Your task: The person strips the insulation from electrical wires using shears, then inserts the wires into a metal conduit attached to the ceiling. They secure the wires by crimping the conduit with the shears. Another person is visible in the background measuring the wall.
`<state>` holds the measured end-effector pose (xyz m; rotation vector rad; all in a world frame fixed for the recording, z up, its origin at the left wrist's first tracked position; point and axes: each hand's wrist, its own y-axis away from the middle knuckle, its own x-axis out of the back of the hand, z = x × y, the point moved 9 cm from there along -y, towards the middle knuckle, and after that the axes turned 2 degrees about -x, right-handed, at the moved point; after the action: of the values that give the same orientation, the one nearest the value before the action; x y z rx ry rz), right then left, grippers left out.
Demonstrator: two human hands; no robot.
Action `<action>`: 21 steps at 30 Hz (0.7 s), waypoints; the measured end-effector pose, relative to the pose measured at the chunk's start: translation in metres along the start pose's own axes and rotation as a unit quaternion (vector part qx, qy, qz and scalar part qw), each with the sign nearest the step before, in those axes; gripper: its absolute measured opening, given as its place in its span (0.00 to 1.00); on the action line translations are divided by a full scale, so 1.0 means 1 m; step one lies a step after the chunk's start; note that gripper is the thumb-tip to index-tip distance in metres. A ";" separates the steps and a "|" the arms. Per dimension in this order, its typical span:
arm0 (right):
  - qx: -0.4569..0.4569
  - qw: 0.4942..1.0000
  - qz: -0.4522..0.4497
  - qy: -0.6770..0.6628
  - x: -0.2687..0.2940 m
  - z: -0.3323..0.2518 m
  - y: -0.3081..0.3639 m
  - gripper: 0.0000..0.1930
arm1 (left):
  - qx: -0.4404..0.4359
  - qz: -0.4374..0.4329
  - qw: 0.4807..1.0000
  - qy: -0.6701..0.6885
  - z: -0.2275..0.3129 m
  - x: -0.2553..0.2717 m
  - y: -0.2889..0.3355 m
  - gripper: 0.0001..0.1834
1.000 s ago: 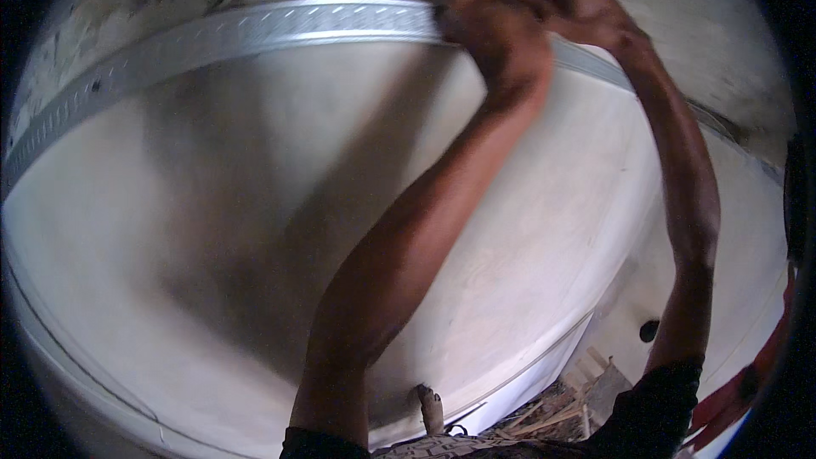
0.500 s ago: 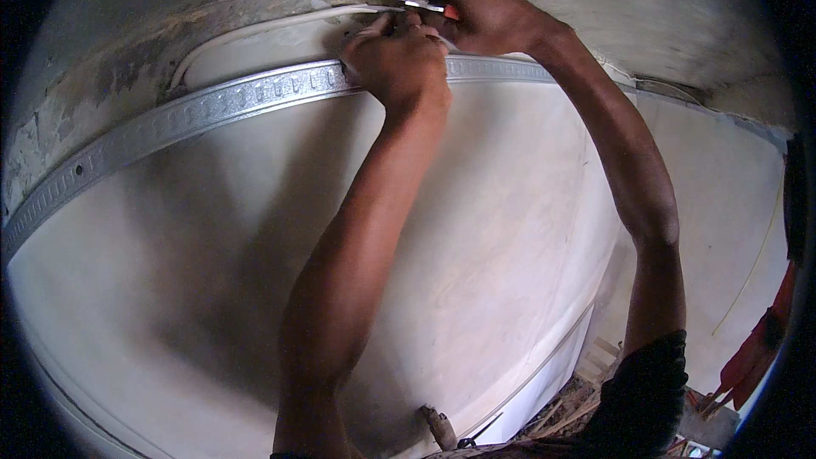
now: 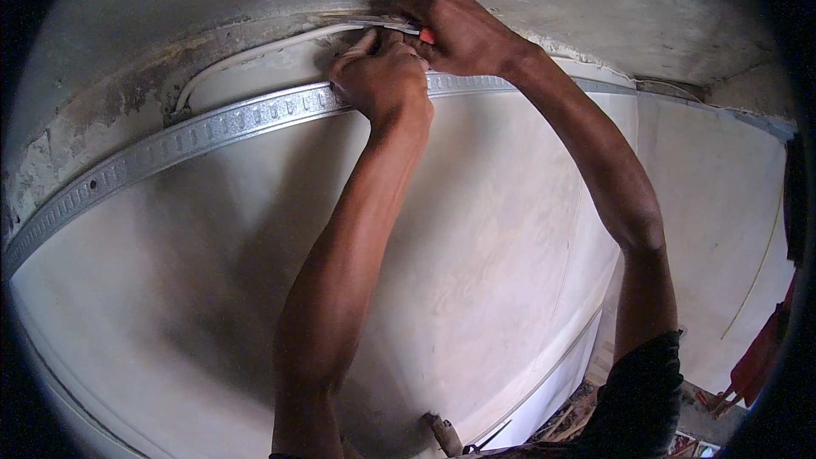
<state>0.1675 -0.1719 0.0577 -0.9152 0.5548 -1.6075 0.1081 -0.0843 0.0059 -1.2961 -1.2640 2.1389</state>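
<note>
Up where the wall meets the ceiling, my left hand [image 3: 380, 81] is closed with its fingertips at the end of a white cable [image 3: 255, 53]. Its wrist passes in front of a perforated galvanized metal channel [image 3: 246, 116]. Beside it, my right hand [image 3: 466, 32] is closed round a slim tool with a thin metallic blade [image 3: 393, 25] and an orange-red part [image 3: 427, 35]. The blade points left and lies against the cable just above my left fingers. My fingers hide the cable's tip and most of the tool's handle, so its exact kind cannot be told.
Below the channel spreads a large pale wall panel [image 3: 493, 229]. Rough grey ceiling [image 3: 595, 0] is close above my hands. A short brown stub [image 3: 444, 435] sticks up at the bottom, scraps of wood [image 3: 568, 416] lie lower right, and red cloth [image 3: 759, 357] hangs at the far right.
Both hands, with the tool, appear slightly lower and further left in the picture; the whole view has also shifted a little. The blade now lies closer along the cable. Both grips stay closed.
</note>
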 end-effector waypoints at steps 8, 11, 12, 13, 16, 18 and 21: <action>0.010 1.000 0.028 -0.006 0.000 0.000 0.001 0.27 | -0.021 0.017 1.000 0.000 0.006 0.000 0.005 0.10; -0.003 1.000 0.013 0.003 -0.001 0.002 0.000 0.24 | -0.009 0.042 0.999 0.015 0.005 0.002 0.005 0.11; 0.001 1.000 0.016 -0.017 0.001 0.001 -0.001 0.19 | -0.002 0.050 0.999 0.015 0.004 0.003 0.006 0.12; -0.004 1.000 0.010 -0.028 0.002 0.002 -0.001 0.15 | -0.011 0.042 0.999 0.009 0.006 0.002 0.006 0.12; 0.007 0.999 0.004 -0.047 0.008 0.000 -0.003 0.16 | -0.015 0.027 1.000 -0.001 0.008 -0.002 0.006 0.12; 0.019 0.999 -0.002 -0.046 0.009 -0.001 -0.004 0.17 | -0.003 0.037 0.999 0.031 0.006 0.000 0.007 0.12; 0.018 0.998 -0.021 -0.051 0.008 0.003 -0.007 0.15 | -0.033 0.003 0.998 -0.051 0.013 -0.004 0.009 0.11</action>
<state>0.1658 -0.1780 0.0670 -0.9818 0.4368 -1.5941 0.1007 -0.0987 0.0033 -1.2312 -1.3847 2.2099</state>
